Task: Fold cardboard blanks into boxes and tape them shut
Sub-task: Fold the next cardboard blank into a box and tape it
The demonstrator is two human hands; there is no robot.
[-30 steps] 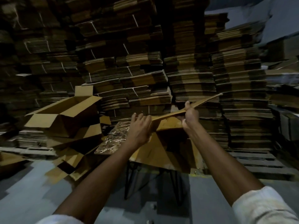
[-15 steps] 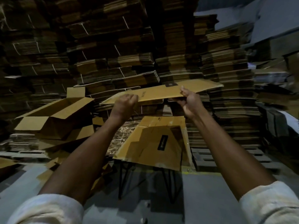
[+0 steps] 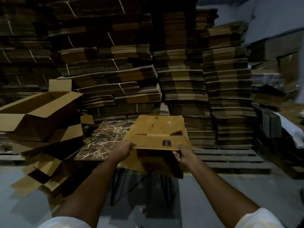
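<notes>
At the far left an open brown cardboard box (image 3: 39,111) sits with its flaps spread, on top of crumpled brown cardboard pieces (image 3: 37,178) that spill onto the grey floor (image 3: 213,195). Just to its right stands a dark marble-patterned table (image 3: 105,139) on thin black legs.

The left hand (image 3: 122,149) has its grip clamped on the near left corner of a flat brown cardboard blank (image 3: 153,142) with a small black label. The blank is held roughly level over the table's right part. I cannot tell whether the panel beyond its slots belongs to it or lies separately on the table. Beneath it another brown cardboard sheet (image 3: 158,165) hangs over the table's front edge.

The right hand (image 3: 182,153) has its grip closed on the blank's near right corner. Tall stacks of flat brown cardboard (image 3: 227,96) fill the background, and those on the right rest on wooden pallets (image 3: 230,158).
</notes>
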